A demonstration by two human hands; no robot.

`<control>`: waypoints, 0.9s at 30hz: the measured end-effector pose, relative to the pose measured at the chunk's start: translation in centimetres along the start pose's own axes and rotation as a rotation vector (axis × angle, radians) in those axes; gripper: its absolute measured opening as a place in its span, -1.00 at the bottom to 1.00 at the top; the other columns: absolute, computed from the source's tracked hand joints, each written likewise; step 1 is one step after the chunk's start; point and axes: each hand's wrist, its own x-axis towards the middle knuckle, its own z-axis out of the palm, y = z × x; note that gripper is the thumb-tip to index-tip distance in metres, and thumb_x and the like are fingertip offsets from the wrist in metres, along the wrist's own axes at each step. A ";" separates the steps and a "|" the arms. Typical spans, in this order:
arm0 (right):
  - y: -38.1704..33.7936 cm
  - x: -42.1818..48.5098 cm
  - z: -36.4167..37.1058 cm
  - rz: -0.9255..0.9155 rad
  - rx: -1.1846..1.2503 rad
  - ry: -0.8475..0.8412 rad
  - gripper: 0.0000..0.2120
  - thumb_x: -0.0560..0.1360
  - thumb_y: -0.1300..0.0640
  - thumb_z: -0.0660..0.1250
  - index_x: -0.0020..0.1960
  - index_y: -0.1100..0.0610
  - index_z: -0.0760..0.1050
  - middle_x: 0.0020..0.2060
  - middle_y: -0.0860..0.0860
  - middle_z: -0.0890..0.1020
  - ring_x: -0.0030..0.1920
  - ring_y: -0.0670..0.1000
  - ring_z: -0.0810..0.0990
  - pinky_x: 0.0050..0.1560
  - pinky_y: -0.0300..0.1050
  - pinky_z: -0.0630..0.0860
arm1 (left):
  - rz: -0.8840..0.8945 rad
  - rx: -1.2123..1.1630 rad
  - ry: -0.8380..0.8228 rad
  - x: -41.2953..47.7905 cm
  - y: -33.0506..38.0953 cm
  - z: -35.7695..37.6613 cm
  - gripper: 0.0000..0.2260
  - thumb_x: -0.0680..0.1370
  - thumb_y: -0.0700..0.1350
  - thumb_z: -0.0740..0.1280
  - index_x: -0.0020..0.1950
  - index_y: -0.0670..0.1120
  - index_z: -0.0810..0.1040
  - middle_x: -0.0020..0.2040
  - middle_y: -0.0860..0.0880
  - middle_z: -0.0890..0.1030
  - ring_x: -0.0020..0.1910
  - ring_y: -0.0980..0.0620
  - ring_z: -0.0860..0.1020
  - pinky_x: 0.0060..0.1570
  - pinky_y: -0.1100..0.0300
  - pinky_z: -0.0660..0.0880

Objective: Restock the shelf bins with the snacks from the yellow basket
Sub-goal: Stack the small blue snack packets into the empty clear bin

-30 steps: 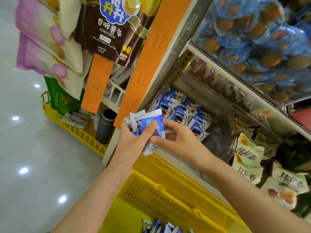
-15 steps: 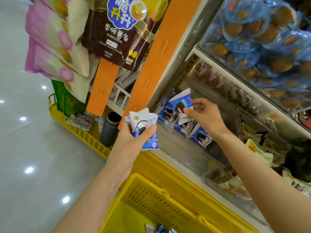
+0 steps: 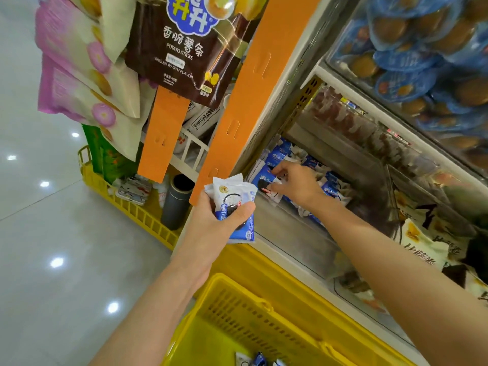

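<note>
In the shelf bin (image 3: 286, 229), my right hand (image 3: 298, 184) pinches a blue-and-white snack packet (image 3: 262, 178); my left hand (image 3: 208, 223) grips similar packets (image 3: 232, 199) above the yellow basket (image 3: 264, 305). A hanging bag (image 3: 182, 48) reads "POTATO STICKS".

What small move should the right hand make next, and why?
Probably release the packet: the right hand pinches it low among the blue packets in the clear bin, while the left hand holds a further stack to place.

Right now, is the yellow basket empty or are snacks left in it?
Not empty: blue-and-white packets lie in the yellow basket at the picture's lower edge; how many, cannot tell.
</note>
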 end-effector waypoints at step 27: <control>-7.9 -14.4 -2.0 0.113 0.592 -0.122 -0.65 0.42 0.04 0.43 0.17 0.06 0.48 -0.02 -0.07 0.59 -0.06 -0.07 0.57 -0.03 -0.21 0.51 | -0.032 -0.119 -0.063 -1.8 -0.2 2.7 -0.65 0.55 -0.02 0.24 0.33 0.04 0.31 0.11 -0.05 0.58 -0.05 0.06 0.62 -0.15 0.20 0.60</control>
